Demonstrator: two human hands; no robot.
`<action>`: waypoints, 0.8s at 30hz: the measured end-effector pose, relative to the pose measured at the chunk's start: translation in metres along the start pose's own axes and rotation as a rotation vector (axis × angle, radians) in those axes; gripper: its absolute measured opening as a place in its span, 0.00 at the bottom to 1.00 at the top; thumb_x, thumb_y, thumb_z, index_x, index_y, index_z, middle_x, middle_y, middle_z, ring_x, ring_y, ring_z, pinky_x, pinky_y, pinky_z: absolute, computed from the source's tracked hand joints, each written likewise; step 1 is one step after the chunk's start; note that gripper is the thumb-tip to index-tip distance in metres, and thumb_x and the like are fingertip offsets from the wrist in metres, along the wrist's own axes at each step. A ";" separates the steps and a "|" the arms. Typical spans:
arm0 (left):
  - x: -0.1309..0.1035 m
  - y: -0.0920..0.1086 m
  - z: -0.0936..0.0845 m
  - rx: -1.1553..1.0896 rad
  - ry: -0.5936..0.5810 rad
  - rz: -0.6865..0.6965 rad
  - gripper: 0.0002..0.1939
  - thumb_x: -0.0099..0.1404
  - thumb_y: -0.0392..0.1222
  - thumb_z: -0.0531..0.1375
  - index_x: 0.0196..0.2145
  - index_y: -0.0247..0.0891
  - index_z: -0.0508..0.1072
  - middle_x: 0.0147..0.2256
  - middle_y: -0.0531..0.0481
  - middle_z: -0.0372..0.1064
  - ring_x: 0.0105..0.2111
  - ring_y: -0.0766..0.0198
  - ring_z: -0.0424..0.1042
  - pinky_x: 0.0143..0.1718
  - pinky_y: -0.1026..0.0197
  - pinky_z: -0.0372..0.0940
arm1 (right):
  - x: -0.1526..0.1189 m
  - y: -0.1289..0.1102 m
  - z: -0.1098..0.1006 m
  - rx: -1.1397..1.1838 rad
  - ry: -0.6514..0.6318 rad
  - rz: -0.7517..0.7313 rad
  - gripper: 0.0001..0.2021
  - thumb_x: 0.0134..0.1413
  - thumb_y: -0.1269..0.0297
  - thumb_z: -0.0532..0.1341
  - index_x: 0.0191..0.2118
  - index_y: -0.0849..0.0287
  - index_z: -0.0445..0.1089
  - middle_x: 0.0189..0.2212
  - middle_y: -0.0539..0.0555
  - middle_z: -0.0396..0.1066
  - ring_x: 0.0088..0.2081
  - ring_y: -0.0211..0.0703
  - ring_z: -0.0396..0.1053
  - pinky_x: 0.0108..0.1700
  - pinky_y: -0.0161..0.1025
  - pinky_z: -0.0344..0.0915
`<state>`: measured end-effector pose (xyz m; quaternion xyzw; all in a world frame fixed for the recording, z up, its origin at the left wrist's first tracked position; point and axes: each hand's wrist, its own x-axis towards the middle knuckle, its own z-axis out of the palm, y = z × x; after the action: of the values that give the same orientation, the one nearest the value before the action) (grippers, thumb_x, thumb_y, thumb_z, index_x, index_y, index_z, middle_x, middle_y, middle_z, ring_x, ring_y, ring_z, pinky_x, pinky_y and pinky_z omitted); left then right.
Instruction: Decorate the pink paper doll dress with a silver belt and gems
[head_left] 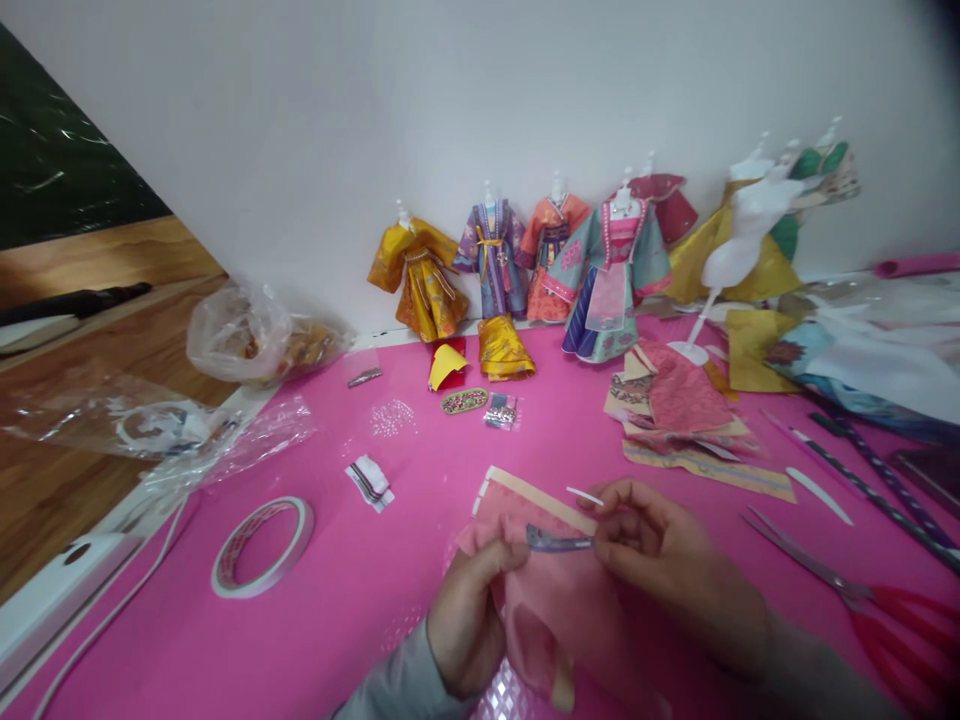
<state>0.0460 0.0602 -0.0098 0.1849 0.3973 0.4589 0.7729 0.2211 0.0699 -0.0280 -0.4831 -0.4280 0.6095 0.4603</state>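
Note:
A piece of pink fabric [555, 600] with a cream border hangs between my two hands, low in the middle of the view. My left hand [469, 610] is closed on its left side, thumb on top. A short dark grey-blue strip [556, 541] lies across the fabric, its left end by my left thumb. My right hand [660, 560] pinches the right end of this strip. From the fingers of my right hand a thin white sliver [583, 496] sticks out to the left; its kind is unclear. Small white bits sit along the fabric's upper left edge.
Red-handled scissors [847, 585] lie open at right, below pens and fabric pieces [679, 400]. A tape roll [262, 547] lies left. Doll-sized robes [427, 285] on small mannequins stand along the wall. Beads [465, 401] and a bare white mannequin [739, 230] are farther back.

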 end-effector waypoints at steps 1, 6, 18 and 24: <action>0.000 -0.001 0.000 0.004 0.014 0.018 0.08 0.48 0.33 0.64 0.30 0.32 0.77 0.25 0.47 0.76 0.25 0.60 0.74 0.31 0.62 0.68 | 0.001 0.001 -0.002 -0.046 0.013 -0.014 0.12 0.41 0.70 0.62 0.34 0.54 0.61 0.21 0.42 0.63 0.23 0.33 0.60 0.25 0.32 0.53; 0.002 0.009 -0.003 0.295 -0.031 0.136 0.04 0.52 0.37 0.64 0.23 0.33 0.74 0.18 0.55 0.67 0.20 0.68 0.66 0.26 0.66 0.62 | 0.004 -0.002 -0.009 -0.321 0.140 -0.157 0.10 0.42 0.70 0.59 0.35 0.55 0.62 0.36 0.49 0.67 0.26 0.34 0.64 0.32 0.37 0.61; 0.005 0.034 -0.019 0.982 0.029 0.064 0.08 0.49 0.41 0.55 0.16 0.38 0.63 0.13 0.59 0.55 0.13 0.70 0.55 0.15 0.66 0.51 | 0.000 -0.012 -0.020 -0.508 0.026 -0.029 0.10 0.39 0.71 0.55 0.32 0.53 0.61 0.15 0.40 0.57 0.19 0.37 0.58 0.22 0.34 0.52; 0.000 0.038 -0.020 1.126 -0.008 -0.009 0.05 0.46 0.36 0.52 0.19 0.38 0.67 0.14 0.56 0.63 0.13 0.66 0.63 0.15 0.66 0.54 | 0.003 -0.020 -0.025 -0.948 0.037 -0.125 0.06 0.45 0.71 0.55 0.30 0.55 0.67 0.22 0.48 0.69 0.25 0.42 0.67 0.27 0.38 0.58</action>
<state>0.0093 0.0783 0.0026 0.5690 0.5787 0.1721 0.5583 0.2482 0.0790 -0.0133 -0.6239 -0.6788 0.3098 0.2325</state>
